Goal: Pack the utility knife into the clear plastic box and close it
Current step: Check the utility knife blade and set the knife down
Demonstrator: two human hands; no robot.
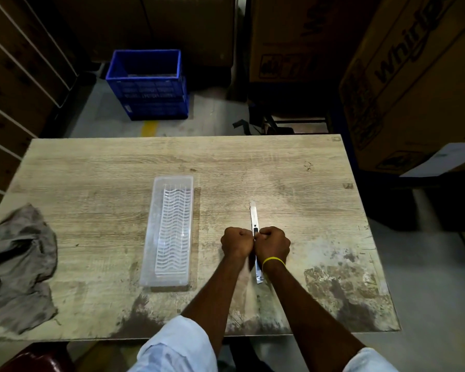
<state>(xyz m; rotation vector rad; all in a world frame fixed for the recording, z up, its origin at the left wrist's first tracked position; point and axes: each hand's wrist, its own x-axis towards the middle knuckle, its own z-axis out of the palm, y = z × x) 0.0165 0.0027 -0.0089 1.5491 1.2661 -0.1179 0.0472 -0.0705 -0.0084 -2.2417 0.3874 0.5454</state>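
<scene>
Left hand (236, 242) and right hand (273, 244), both fisted, grip the utility knife (254, 218) mid-body, blade out, on the desk (91, 210). Clear plastic box (169, 232) lies left of knife, apart. Grey rag (16, 267) farther left.

hands (255, 244): 2 | utility knife (253, 214): 1 | clear plastic box (169, 232): 1 | cloth (18, 267): 1 | blue crate (147, 84): 1
</scene>
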